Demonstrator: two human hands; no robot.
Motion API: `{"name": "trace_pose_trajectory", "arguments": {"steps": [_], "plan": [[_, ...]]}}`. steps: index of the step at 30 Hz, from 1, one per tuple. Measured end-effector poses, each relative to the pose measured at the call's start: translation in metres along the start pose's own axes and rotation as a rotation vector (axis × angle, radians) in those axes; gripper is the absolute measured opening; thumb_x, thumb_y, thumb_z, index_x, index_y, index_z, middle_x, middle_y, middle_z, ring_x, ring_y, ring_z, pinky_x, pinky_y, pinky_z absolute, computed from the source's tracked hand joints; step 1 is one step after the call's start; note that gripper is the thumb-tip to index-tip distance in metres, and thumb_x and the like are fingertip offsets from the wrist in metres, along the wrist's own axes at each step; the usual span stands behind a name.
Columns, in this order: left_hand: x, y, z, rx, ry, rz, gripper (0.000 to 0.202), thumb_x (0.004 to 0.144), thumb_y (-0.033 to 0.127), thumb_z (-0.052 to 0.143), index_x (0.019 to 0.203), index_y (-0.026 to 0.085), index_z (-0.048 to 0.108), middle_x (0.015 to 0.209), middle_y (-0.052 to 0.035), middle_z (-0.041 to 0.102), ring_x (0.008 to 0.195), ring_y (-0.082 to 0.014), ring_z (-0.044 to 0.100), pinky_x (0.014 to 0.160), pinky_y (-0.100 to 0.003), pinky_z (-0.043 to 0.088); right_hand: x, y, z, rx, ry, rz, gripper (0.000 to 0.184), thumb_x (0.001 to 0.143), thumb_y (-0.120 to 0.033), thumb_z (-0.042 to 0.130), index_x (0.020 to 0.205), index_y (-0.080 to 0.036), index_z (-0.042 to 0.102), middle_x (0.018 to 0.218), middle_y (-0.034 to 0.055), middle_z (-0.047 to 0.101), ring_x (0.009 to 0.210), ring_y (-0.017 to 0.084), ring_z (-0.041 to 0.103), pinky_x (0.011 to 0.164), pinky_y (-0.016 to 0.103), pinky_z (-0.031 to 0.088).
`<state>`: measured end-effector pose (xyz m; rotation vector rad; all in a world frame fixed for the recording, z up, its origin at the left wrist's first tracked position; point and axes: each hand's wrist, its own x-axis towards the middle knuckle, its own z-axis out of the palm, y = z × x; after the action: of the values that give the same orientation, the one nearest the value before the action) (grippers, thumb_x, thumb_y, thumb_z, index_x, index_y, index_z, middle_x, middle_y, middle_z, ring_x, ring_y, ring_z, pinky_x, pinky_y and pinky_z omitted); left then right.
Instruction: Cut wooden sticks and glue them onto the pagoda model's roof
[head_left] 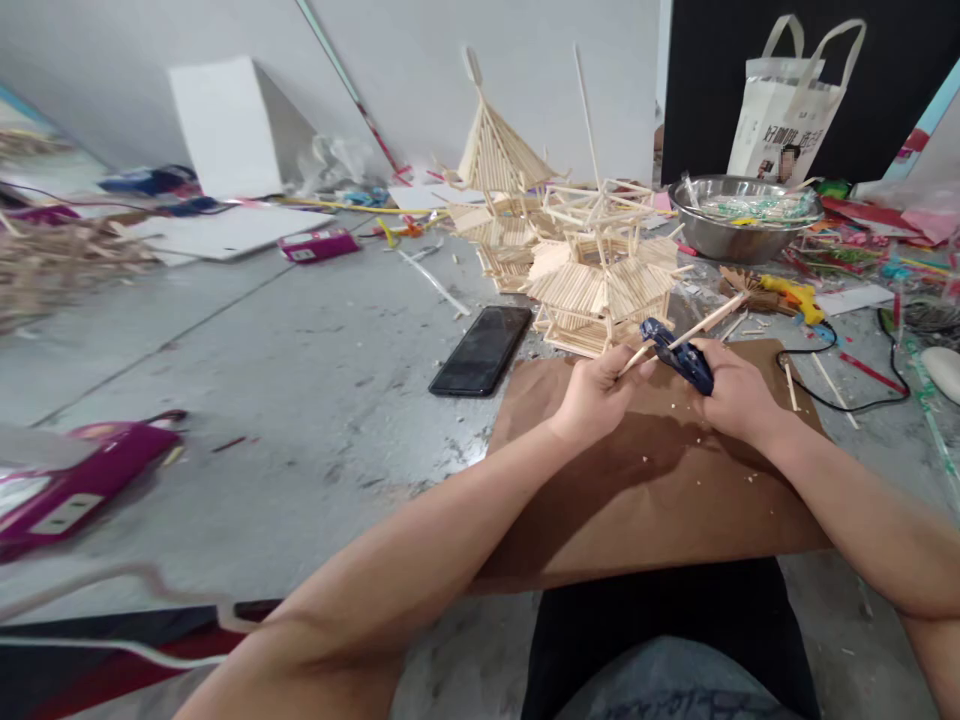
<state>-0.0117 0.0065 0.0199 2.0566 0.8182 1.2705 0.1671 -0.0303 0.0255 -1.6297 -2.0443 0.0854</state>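
Note:
My left hand (pixel 592 397) is closed in a pinch on a thin wooden stick (pixel 637 358), whose end points up to the right at the blue tool. My right hand (pixel 739 392) is wrapped round a dark blue hand tool (pixel 685 362) that looks like a cutter; its jaws are hard to make out. Another length of pale stick (pixel 709 322) slants up right beside the tool. Both hands are above a brown board (pixel 600 520) with small wood crumbs on it. Just beyond them stands a tiered stick pavilion model (pixel 604 285), with a pointed-roof one (pixel 504 150) behind it.
A black phone (pixel 482 350) lies left of the board. Behind at right are a steel bowl (pixel 739 235) and a white bag (pixel 784 120). A yellow glue gun (pixel 799 297) with a black cord lies at right. Purple power strips (pixel 97 480) are at left.

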Motion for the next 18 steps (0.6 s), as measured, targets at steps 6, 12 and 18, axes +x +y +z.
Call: {"name": "trace_pose_trajectory", "arguments": {"steps": [6, 12, 18], "plan": [[0.0006, 0.0018, -0.0003, -0.124, -0.064, -0.021, 0.031, 0.078, 0.036, 0.048, 0.057, 0.015, 0.044, 0.05, 0.0049, 0.03, 0.047, -0.0051, 0.028, 0.043, -0.018, 0.025, -0.0003, 0.0013, -0.0007, 0.013, 0.03, -0.065, 0.044, 0.07, -0.026, 0.048, 0.113, -0.014, 0.046, 0.106, 0.0124, 0.059, 0.096, 0.025, 0.055, 0.081, 0.036, 0.043], [0.0019, 0.004, -0.004, -0.15, -0.112, -0.049, 0.031, 0.078, 0.037, 0.048, 0.057, 0.015, 0.043, 0.048, 0.0061, 0.028, 0.044, -0.0045, 0.026, 0.042, -0.019, 0.023, -0.0011, 0.0023, -0.0009, -0.003, -0.001, -0.045, 0.041, 0.07, -0.027, 0.049, 0.11, -0.016, 0.047, 0.104, 0.0113, 0.06, 0.094, 0.025, 0.056, 0.079, 0.036, 0.043], [0.001, 0.0041, -0.0055, -0.123, -0.126, -0.055, 0.031, 0.079, 0.036, 0.047, 0.057, 0.015, 0.044, 0.046, 0.0061, 0.029, 0.043, -0.0045, 0.027, 0.042, -0.019, 0.023, -0.001, -0.0004, -0.005, -0.064, -0.043, 0.009, 0.036, 0.069, -0.029, 0.049, 0.103, -0.018, 0.049, 0.096, 0.0096, 0.063, 0.087, 0.024, 0.059, 0.073, 0.034, 0.043]]}}
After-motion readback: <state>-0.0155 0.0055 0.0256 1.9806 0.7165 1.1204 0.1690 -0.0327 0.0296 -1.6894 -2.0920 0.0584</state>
